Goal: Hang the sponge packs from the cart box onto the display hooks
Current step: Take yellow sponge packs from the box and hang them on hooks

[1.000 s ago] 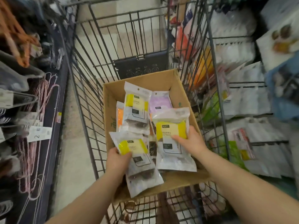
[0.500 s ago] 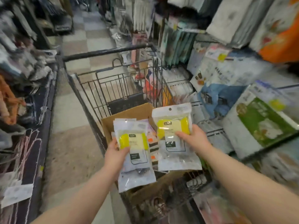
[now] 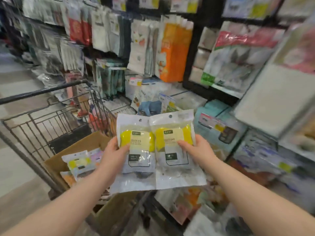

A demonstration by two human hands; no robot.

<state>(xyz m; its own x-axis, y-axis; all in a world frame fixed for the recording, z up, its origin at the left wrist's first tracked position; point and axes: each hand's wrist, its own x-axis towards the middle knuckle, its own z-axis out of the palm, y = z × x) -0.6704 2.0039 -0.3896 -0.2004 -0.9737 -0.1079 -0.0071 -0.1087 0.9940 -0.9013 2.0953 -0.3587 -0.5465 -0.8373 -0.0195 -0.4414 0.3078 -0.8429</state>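
Note:
I hold two sponge packs upright and side by side in front of the display. My left hand [image 3: 113,155] grips the left sponge pack [image 3: 136,150], a clear bag with a yellow sponge and a hang hole at its top. My right hand [image 3: 198,151] grips the right sponge pack [image 3: 176,149] of the same kind. Their inner edges touch. Below left, the cardboard box [image 3: 54,165] in the wire cart [image 3: 42,126] holds more sponge packs [image 3: 80,163]. No bare display hook can be made out among the blurred hanging goods.
Hanging packaged goods [image 3: 175,53] fill the display ahead, with an orange bag in the middle. Boxed and bagged goods [image 3: 219,132] sit on lower shelves at right. The cart's dark handle bar [image 3: 42,91] crosses at left, with aisle floor [image 3: 15,176] beyond it.
Both hands lifted their packs out of the cart box and brought them together. My view swung up and right from the cart to the display shelves.

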